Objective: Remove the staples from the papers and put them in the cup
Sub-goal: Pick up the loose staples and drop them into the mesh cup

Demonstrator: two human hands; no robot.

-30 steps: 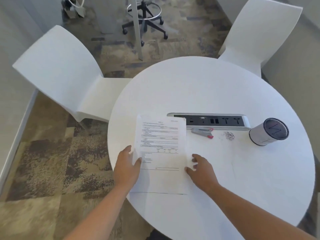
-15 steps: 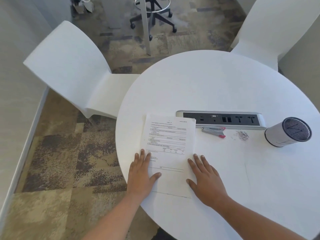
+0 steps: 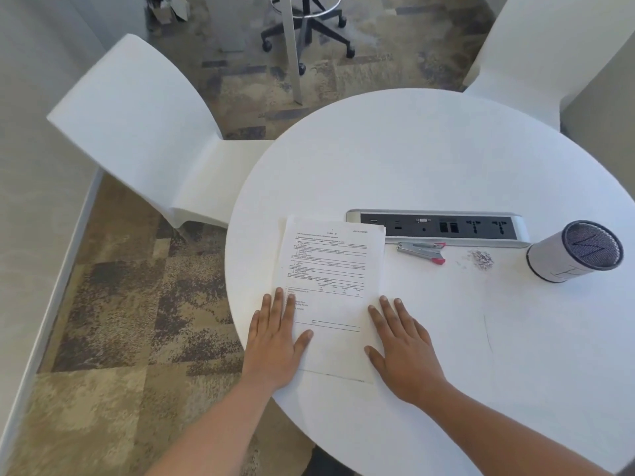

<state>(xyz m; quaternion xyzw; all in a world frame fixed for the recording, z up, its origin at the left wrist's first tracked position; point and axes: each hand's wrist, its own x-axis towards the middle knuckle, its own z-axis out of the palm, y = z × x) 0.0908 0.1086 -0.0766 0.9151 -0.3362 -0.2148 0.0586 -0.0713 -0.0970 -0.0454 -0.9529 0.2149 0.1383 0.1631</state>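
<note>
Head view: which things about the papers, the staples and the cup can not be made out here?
Head view only:
Papers: print too small; any staple in them is not visible.
Left hand covers their near left edge.
Pile of staples: too small to count.
Cup: dark inside, contents unclear.

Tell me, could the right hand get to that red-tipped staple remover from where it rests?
Probably yes. The right hand lies flat and empty beside the papers, and only open table lies between it and the staple remover just ahead.
</note>
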